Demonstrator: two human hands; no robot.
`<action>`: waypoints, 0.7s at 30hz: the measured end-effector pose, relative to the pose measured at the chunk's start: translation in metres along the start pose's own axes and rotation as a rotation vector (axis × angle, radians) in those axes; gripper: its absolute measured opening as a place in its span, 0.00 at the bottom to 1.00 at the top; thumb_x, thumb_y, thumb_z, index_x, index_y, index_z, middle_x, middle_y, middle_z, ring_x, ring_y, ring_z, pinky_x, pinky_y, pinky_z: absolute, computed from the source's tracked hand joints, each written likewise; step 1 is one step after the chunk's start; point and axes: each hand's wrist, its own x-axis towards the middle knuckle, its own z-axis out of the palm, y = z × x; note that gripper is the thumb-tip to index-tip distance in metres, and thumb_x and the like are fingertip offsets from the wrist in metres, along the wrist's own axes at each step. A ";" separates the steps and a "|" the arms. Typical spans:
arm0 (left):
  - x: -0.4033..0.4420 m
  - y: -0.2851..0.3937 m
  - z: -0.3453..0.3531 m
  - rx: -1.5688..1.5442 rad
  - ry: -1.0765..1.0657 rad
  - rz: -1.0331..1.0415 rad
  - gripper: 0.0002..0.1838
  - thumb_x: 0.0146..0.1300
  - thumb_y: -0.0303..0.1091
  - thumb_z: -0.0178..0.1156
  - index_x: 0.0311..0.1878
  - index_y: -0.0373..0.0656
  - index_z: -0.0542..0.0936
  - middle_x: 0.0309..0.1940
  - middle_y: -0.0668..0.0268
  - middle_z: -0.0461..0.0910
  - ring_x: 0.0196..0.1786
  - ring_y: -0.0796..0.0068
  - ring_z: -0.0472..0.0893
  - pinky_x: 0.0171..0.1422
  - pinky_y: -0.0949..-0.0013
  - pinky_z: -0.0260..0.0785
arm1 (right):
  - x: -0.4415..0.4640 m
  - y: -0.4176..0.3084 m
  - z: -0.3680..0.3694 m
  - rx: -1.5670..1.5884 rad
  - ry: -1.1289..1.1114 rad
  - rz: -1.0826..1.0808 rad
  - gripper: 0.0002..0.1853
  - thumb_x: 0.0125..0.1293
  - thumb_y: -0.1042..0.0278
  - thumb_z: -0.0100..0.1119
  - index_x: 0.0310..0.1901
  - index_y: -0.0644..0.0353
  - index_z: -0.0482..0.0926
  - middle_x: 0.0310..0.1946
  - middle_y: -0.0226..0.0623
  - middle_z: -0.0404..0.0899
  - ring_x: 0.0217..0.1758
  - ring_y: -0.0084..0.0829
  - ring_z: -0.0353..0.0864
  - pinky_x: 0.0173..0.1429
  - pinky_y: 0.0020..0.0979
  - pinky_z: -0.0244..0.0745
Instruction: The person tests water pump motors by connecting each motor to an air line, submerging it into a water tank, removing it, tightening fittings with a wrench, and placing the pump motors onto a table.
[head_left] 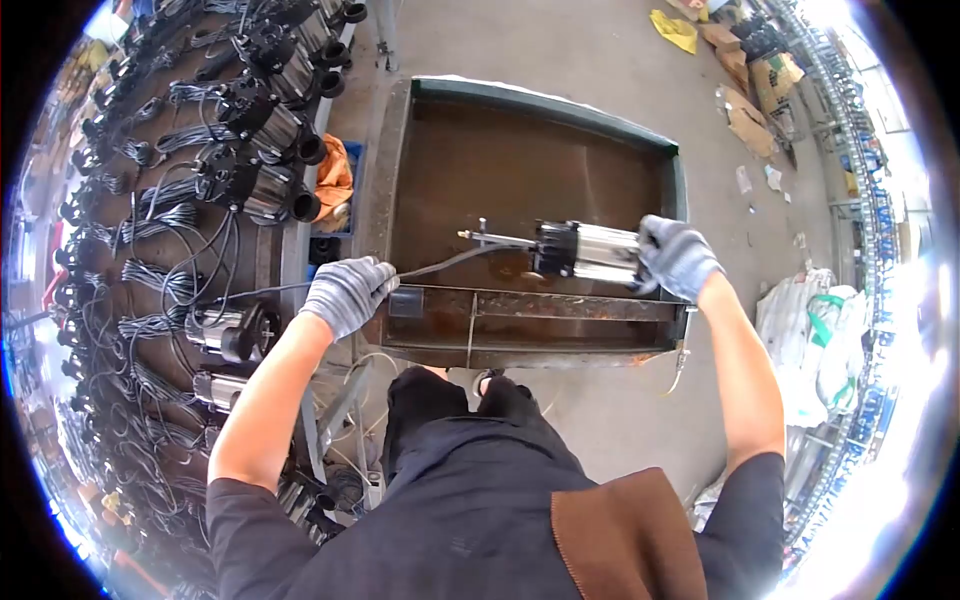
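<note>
A submersible pump (606,252) with a shiny steel body and black end lies sideways over the brown-stained metal tank (540,150). My gloved right hand (680,258) is wrapped round its right end; that end is partly hidden by the fingers. From the pump's black end a thin metal fitting (492,238) with a brass-coloured tip points left. A dark cable (440,266) runs from the same end to my gloved left hand (348,294), which is closed on it above the tank's left edge. The cable continues left toward the rack.
Several similar pumps (262,190) with coiled cables crowd the rack at left. A blue bin (352,165) with an orange cloth (334,182) stands beside the tank. White sacks (812,340) and cardboard (748,120) lie on the floor at right.
</note>
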 end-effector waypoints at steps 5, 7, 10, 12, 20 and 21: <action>0.043 -0.012 0.026 -0.106 0.156 -0.134 0.13 0.75 0.46 0.58 0.43 0.48 0.83 0.38 0.59 0.85 0.43 0.52 0.85 0.45 0.53 0.77 | 0.065 -0.002 0.048 -0.183 -0.043 -0.075 0.07 0.70 0.67 0.59 0.40 0.62 0.79 0.31 0.51 0.87 0.35 0.46 0.89 0.48 0.42 0.80; 0.041 -0.013 0.014 -0.144 0.159 -0.139 0.14 0.76 0.48 0.57 0.44 0.49 0.83 0.38 0.59 0.86 0.43 0.52 0.86 0.45 0.52 0.78 | 0.062 -0.031 0.048 0.102 -0.152 0.171 0.05 0.70 0.70 0.58 0.39 0.62 0.78 0.28 0.46 0.87 0.30 0.36 0.90 0.44 0.40 0.81; 0.020 -0.047 -0.018 -0.054 -0.011 -0.213 0.20 0.74 0.55 0.58 0.40 0.47 0.84 0.34 0.55 0.87 0.40 0.49 0.86 0.45 0.50 0.78 | 0.069 -0.010 0.072 0.311 -0.088 0.148 0.03 0.69 0.75 0.54 0.40 0.61 0.78 0.26 0.37 0.84 0.30 0.29 0.89 0.37 0.35 0.80; -0.009 -0.086 -0.041 -0.063 -0.141 -0.388 0.27 0.72 0.64 0.55 0.43 0.48 0.86 0.36 0.53 0.88 0.43 0.47 0.87 0.49 0.48 0.77 | 0.073 0.015 0.081 0.337 0.003 0.053 0.05 0.69 0.78 0.52 0.38 0.62 0.79 0.27 0.34 0.83 0.31 0.24 0.84 0.36 0.31 0.79; -0.019 -0.098 -0.156 0.138 0.701 -0.266 0.30 0.61 0.55 0.74 0.20 0.39 0.75 0.16 0.58 0.70 0.18 0.62 0.65 0.25 0.63 0.63 | 0.052 0.019 0.080 0.661 0.174 -0.165 0.05 0.70 0.78 0.54 0.36 0.64 0.79 0.30 0.31 0.81 0.32 0.19 0.74 0.39 0.27 0.77; -0.003 -0.065 -0.192 0.101 0.795 -0.168 0.28 0.60 0.57 0.73 0.23 0.40 0.78 0.18 0.55 0.72 0.19 0.60 0.68 0.25 0.63 0.64 | 0.046 0.007 0.070 0.706 0.153 -0.139 0.05 0.70 0.78 0.54 0.36 0.63 0.79 0.30 0.31 0.82 0.32 0.19 0.74 0.38 0.27 0.77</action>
